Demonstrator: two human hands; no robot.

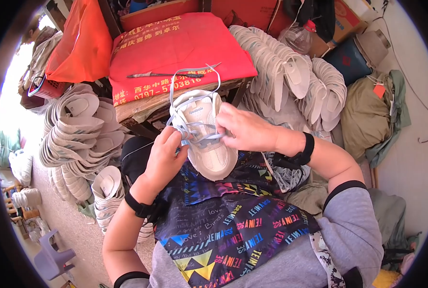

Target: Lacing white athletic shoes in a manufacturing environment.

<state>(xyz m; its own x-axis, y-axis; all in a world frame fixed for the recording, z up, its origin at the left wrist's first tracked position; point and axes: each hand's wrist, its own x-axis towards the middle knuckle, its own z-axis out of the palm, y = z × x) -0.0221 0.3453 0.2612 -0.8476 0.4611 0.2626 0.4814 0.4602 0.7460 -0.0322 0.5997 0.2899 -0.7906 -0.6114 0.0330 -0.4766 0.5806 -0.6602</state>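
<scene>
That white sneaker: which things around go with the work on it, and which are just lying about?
Part of the work:
white sneaker
blue-grey shoelace
left hand
right hand
perhaps stacked shoe parts

Probably just lying about:
clear red-capped bottle
purple plastic chair
orange-red bag

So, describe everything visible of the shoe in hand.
The shoe is off-white, with a mesh-looking upper, its rounded toe pointing down the view and its top facing the camera. Pale blue-grey laces cross the tongue; one strand arches past the opening. The left hand and right hand pinch at the lacing. The underside is hidden.
</scene>
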